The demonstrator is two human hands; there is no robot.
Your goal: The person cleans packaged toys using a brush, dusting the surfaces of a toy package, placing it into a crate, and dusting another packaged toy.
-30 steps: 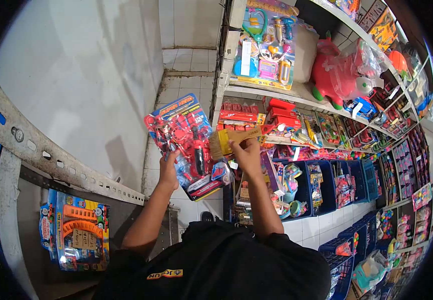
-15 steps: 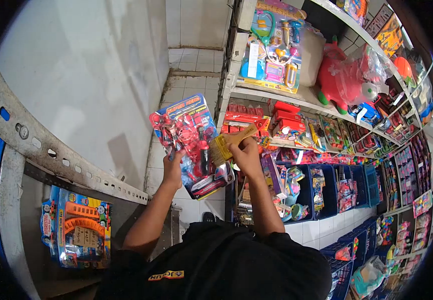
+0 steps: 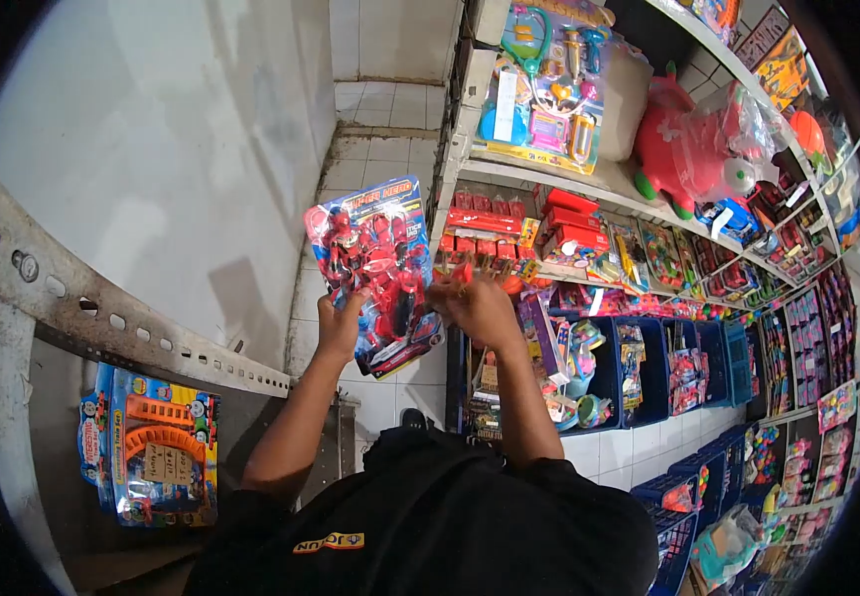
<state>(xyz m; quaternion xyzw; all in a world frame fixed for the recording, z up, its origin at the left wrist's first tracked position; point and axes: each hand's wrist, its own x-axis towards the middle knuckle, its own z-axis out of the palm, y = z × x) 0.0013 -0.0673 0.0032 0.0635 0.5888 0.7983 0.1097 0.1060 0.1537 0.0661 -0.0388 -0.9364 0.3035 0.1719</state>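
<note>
Toy pack (image 3: 378, 260), in the head view, rises above the left hand (image 3: 339, 323), which grips its lower edge. Beside its opposite edge, the right hand (image 3: 485, 316) clasps a mostly hidden red-ended handle (image 3: 463, 273). Judging by this pose, surface work is underway; contact calls for steady left support.
</note>
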